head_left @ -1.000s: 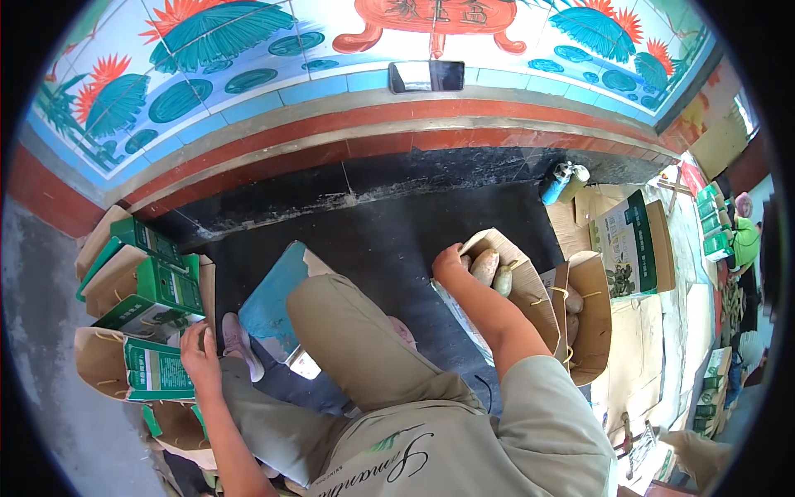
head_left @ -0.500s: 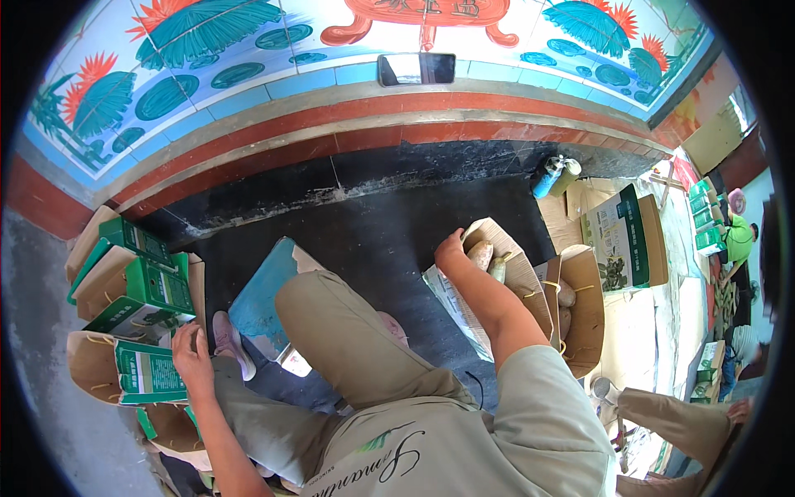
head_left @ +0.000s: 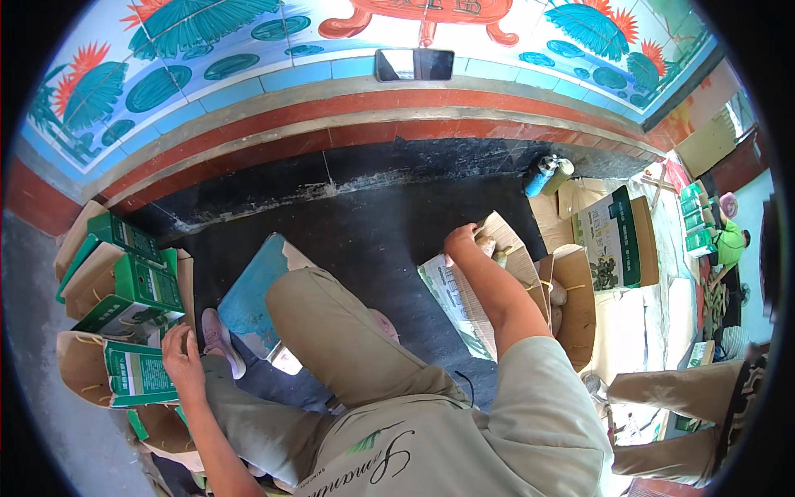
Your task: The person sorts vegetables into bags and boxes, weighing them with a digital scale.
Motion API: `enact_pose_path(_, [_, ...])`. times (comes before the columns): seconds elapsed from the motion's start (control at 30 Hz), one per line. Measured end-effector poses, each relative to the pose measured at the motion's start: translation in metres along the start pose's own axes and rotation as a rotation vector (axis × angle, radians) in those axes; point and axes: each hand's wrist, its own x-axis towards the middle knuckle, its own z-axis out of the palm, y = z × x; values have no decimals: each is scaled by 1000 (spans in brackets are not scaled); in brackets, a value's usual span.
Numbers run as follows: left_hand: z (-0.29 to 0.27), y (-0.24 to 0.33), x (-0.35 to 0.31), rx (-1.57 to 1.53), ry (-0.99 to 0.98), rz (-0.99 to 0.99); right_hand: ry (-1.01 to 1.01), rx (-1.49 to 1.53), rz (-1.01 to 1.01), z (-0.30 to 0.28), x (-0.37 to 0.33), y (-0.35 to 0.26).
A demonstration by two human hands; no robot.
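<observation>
My right hand (head_left: 460, 240) grips the far rim of an open cardboard box (head_left: 454, 294) on the dark floor, with the box tilted. Inside it lie pale, elongated vegetables (head_left: 487, 246), partly hidden by my forearm; their kind is hard to tell. On the other side, my left hand (head_left: 183, 362) holds nothing, its fingers loosely bent and apart. It hovers beside an open green and white carton (head_left: 139, 372) at the left. Against the right-hand box stands another open carton (head_left: 581, 290) with yellow cord handles, holding brownish, rounded produce (head_left: 557, 292).
More green cartons (head_left: 153, 286) are stacked at far left. A blue stool (head_left: 258, 290) stands by my left foot. Two bottles (head_left: 542, 176) sit near the wall, close to a large printed box (head_left: 609, 240). One person's legs (head_left: 675, 387) are at right; another person in green (head_left: 730, 246) is farther off.
The view has shifted slightly. My right hand stays on the box rim, and the box leans a little differently. At right, the nearby person's legs have moved.
</observation>
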Motion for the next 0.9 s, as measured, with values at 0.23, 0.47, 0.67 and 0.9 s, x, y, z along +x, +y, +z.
enact_pose_path(0.23, [-1,-5,-1,-40,-16,-7,-69,151,243,13,-3,51])
enact_pose_path(0.47, [0,-4,-2,-11,21,12,163,29,242,44,-13,54])
enact_pose_path(0.67, [-3,-1,-9,-10,109,66,471,-37,65,46,-17,6])
enact_pose_path(0.9, [-11,13,-5,-45,326,48,723,242,-176,0,-60,-42])
